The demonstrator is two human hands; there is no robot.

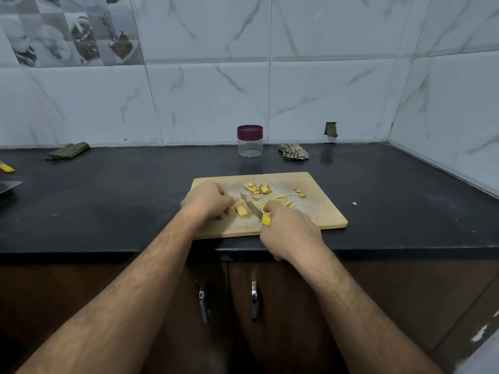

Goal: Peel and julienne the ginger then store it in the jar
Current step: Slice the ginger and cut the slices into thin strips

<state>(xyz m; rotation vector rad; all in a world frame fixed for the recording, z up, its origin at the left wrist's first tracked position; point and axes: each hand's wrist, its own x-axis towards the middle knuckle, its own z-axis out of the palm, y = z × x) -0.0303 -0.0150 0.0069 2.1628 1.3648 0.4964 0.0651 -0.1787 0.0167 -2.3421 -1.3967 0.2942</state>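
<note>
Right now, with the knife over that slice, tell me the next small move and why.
Probably press the knife down through the ginger slice that the left hand steadies. The right hand already holds the handle, the blade lies beside the slice, and only some strips are cut; the jar is lidded.

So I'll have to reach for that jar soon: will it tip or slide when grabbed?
The jar looks like empty clear plastic, so probably light and easy to nudge across the smooth dark counter. It is short and broad, so tipping seems unlikely.

A home kitchen. Marble-look wall tiles (324, 90) rise beyond the hands, a black countertop (121, 206) lies under them. Cabinet doors (270, 306) sit below.
</note>
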